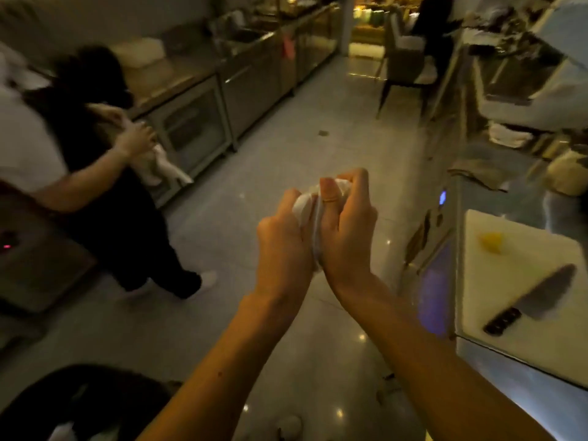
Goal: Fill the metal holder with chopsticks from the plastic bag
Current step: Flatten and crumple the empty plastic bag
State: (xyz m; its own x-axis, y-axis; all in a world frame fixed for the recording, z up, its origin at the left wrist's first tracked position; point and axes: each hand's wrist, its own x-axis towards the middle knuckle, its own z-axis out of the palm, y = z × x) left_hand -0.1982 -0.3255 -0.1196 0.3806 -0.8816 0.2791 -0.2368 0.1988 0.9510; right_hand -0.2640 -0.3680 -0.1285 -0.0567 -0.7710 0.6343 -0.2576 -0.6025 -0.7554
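Both hands were raised over the tiled floor (222, 237), pressed together around a crumpled white plastic bag (307, 206). The left hand (283, 246) was closed on the bag's left side, and the right hand (348, 227), a ring on one finger, was clamped on its right side with the thumb laid across the top. Whether any chopsticks were inside the bag could not be told. Right of the hands, a white cutting board (509, 281) lay on the steel counter (496, 367), carrying a dark-handled knife (531, 300) and a small yellow piece (491, 241) farther back. Left of the hands, another person (95, 173) in dark trousers stood holding a white cloth (159, 163).
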